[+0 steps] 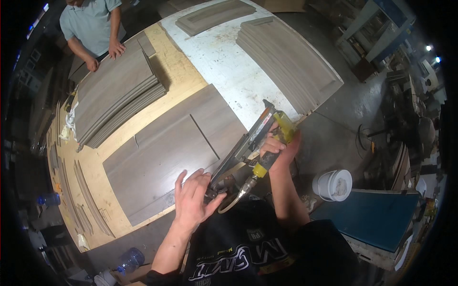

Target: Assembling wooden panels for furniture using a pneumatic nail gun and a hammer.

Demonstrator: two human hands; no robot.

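My right hand (287,151) is closed round the yellow-and-black grip of a pneumatic nail gun (260,131), held slantwise over the near edge of the worktable. The gun's nose points away from me, and its long magazine runs back toward my body. At that rear end my left hand (192,196) pinches the magazine between thumb and fingers. A metal coupling (246,187) joins an air hose (228,205) to the grip. Beneath and left of the gun lies a flat grey-brown wood panel (157,157), with a thin dark strip (204,136) across it.
A stack of panels (119,90) stands far left, with a co-worker's hand (116,48) resting on it. More panels are stacked at the right (286,62) and far end. Thin wood strips (88,198) lie left. A white bucket (329,185) and teal board (369,217) are right of me.
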